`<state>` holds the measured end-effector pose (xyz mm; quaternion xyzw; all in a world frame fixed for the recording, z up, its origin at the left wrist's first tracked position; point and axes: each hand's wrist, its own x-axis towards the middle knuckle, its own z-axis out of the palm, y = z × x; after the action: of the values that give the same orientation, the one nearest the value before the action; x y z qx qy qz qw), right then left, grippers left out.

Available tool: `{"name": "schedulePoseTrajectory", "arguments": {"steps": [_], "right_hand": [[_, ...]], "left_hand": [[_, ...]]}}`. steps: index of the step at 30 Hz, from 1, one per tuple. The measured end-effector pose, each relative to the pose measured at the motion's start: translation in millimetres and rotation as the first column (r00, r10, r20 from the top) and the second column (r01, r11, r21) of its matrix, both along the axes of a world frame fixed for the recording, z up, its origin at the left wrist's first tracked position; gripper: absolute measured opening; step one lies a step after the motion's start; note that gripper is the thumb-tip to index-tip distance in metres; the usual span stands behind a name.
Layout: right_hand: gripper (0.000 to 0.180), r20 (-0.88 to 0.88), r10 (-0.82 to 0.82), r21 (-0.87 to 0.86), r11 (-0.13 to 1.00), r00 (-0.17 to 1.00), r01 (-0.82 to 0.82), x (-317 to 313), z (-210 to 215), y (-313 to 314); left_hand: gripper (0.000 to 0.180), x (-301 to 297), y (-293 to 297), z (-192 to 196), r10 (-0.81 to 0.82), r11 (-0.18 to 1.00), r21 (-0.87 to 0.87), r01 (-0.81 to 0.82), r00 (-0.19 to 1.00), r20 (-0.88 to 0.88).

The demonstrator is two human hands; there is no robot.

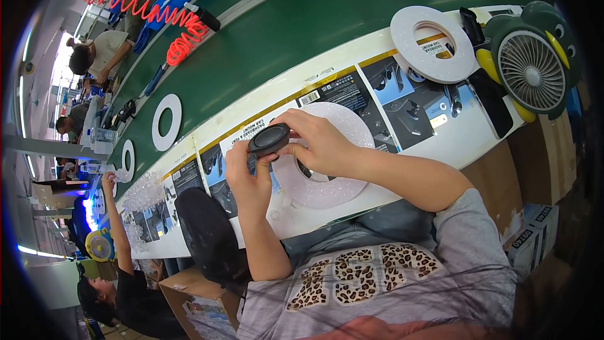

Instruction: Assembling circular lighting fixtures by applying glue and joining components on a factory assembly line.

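At frame centre, left hand (pixel 248 179) and right hand (pixel 319 143) both grip a tilted black disc (pixel 269 139) near a glittery white ring (pixel 345 192). Apparent step: two-handed handling; the next move likely demands steady fingertips.

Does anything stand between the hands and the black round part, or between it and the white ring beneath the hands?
Nothing visible separates the left hand or the right hand from the black round part; both touch it. Those hands partly cover the white ring; no other obstacle shows.
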<state>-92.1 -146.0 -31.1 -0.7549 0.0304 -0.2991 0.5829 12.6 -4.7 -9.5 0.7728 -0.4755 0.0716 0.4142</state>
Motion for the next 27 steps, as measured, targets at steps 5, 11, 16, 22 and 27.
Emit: {"name": "schedulePoseTrajectory", "arguments": {"steps": [5, 11, 16, 22, 27], "right_hand": [[0.037, 0.0, -0.011, -0.011, 1.0, 1.0, 0.011, -1, 2, 0], [0.038, 0.001, -0.002, 0.089, 0.996, 1.0, 0.002, 0, 7, -4], [0.045, -0.061, 0.011, 0.234, 0.972, 0.998, 0.004, -2, 12, -11], [0.051, -0.028, 0.021, 0.435, 0.901, 0.999, -0.007, 2, 4, -17], [0.045, -0.046, 0.009, 0.684, 0.729, 0.999, 0.024, 1, 10, -23]], "left_hand": [[0.022, -3, 0, 3, 0.019, 1.0, 0.001, -0.019, 1.0, -0.014], [0.028, 6, 7, 15, -0.001, 0.999, 0.052, -0.001, 1.0, 0.027], [0.022, 37, 10, 32, -0.058, 0.989, -0.142, 0.049, 0.996, -0.061], [0.017, 67, 2, 22, -0.047, 0.956, -0.293, -0.008, 0.982, -0.183], [0.018, 80, 1, -17, -0.028, 0.946, -0.315, -0.077, 0.949, -0.315]]}}
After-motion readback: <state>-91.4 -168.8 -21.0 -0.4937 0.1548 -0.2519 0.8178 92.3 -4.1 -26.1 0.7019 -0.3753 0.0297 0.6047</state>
